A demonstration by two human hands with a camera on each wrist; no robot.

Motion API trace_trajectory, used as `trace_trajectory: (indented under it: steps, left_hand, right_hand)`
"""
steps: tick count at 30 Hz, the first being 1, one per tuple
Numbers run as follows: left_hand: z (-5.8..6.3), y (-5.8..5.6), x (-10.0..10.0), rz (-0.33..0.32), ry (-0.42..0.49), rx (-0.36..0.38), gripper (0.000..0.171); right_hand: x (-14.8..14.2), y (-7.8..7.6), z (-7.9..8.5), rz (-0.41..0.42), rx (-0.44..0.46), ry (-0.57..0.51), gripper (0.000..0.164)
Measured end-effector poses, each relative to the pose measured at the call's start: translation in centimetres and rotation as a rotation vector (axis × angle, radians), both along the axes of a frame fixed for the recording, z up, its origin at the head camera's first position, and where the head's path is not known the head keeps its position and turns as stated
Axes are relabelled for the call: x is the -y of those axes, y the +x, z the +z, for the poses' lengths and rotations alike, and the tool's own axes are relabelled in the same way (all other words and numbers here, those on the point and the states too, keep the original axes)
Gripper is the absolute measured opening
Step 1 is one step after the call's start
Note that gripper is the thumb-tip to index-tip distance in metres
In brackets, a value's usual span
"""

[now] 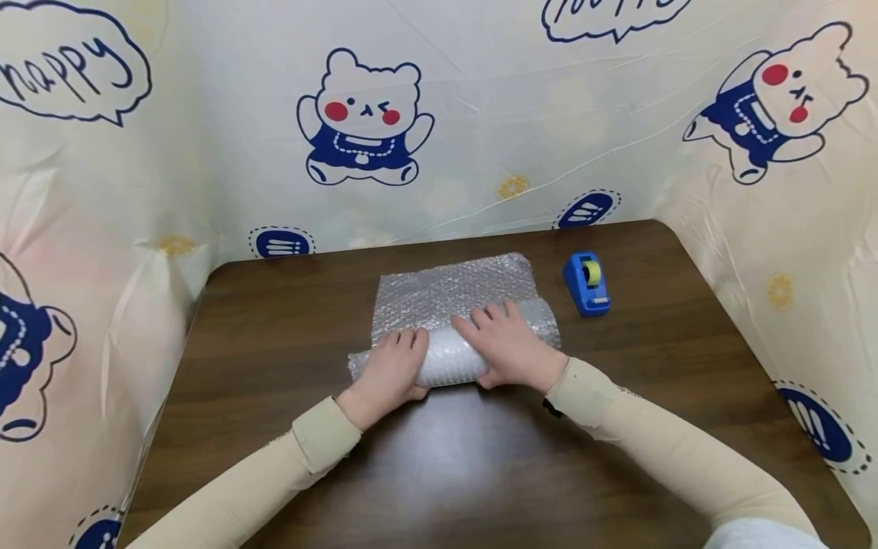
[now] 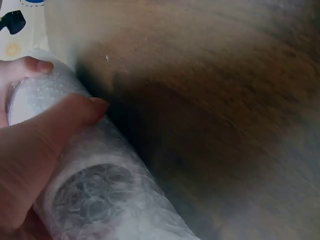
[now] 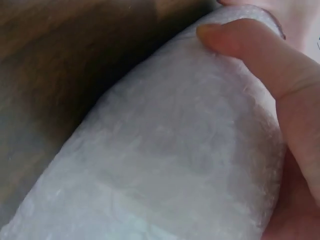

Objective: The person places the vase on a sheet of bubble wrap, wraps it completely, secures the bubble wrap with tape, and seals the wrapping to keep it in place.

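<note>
Nearest the camera, reaching in from the lower left with a beige sleeve (image 1: 247, 484) and gripping the left part of a bubble-wrap roll (image 1: 449, 354) with the left hand (image 1: 391, 370), fingers laid over the top, thumb on the near side. Seen from the left wrist, round-ended there, with a pale rim (image 2: 87, 162) among the layers and crumpled film inside; too veiled to identify the contents. Lying crosswise mid-worktop (image 1: 281, 328), with a flat bubble-wrap sheet (image 1: 446, 290) spread out on its far side. Clamped farther right by the right hand (image 1: 514, 347), likewise with fingers over the top and thumb nearer the body. To the right again, untouched and apart from the sheet, a blue tape dispenser (image 1: 586, 284); then, toward the lower right, a second beige sleeve (image 1: 672, 442).

Apparently midway through rolling up the wrap, with a good stretch left flat. Calling next, most likely, for an even turn away from the body with both hands, taking up the sheet snugly and squarely; afterwards, presumably, for pinning the loose edge and fetching tape.
</note>
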State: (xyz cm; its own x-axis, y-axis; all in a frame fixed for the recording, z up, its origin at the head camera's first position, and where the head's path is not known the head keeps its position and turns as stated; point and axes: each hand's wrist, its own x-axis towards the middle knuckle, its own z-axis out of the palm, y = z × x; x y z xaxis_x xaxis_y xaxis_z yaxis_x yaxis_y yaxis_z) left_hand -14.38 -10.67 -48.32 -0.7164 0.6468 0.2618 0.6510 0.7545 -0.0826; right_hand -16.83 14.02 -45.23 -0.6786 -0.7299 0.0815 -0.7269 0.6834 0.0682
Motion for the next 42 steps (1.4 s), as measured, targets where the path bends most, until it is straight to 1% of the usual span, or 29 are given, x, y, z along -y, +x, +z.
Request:
trace_trajectory:
  steps: [2,4,7,10,14,19,23,29,32,35,37,40,42]
  left_hand:
    - [-0.1,0.0,0.1,-0.011,0.006,0.019,0.089]
    - [-0.1,0.0,0.2,-0.017,0.019,0.049,0.088]
    - [0.0,0.1,0.2,-0.012,0.035,0.072,0.084]
    - [0.2,0.1,0.3,0.002,0.042,0.098,0.08]
    - [0.6,0.1,0.3,0.007,0.03,0.156,0.075]
    - [1.0,0.2,0.3,-0.012,0.031,0.237,0.07]
    - [1.1,0.4,0.2,-0.033,0.028,0.304,0.069]
    - [1.2,0.0,0.2,-0.045,-0.015,0.369,0.069]
    - [1.3,0.0,0.3,-0.046,-0.018,0.419,0.07]
    - [1.6,0.1,0.4,-0.063,-0.004,0.464,0.072]
    - [1.6,0.0,0.5,-0.069,0.003,0.497,0.072]
    - [1.7,-0.1,0.5,-0.081,0.026,0.547,0.072]
    - [1.8,-0.2,0.5,-0.082,0.057,0.59,0.072]
  right_hand:
    - [-0.1,0.1,-0.1,0.007,-0.011,0.0,0.108]
    - [-0.2,0.3,-0.3,0.016,-0.046,0.011,0.108]
    - [-0.3,1.0,-0.6,0.029,-0.119,0.029,0.104]
    - [-0.3,2.0,-0.9,0.051,-0.174,0.05,0.106]
    - [0.3,3.0,-1.3,0.077,-0.184,0.062,0.111]
    - [0.8,3.8,-1.6,0.047,-0.192,0.09,0.116]
    - [0.8,4.2,-1.8,0.04,-0.199,0.096,0.119]
    - [0.9,4.3,-1.6,0.03,-0.203,0.092,0.122]
    - [0.9,4.2,-1.6,0.04,-0.193,0.081,0.122]
    - [0.7,4.0,-1.7,0.075,-0.177,0.041,0.118]
    - [0.6,3.7,-1.8,0.103,-0.174,0.016,0.112]
    - [0.4,3.2,-1.8,0.131,-0.167,0.002,0.106]
    - [0.3,2.8,-1.7,0.141,-0.164,0.002,0.104]
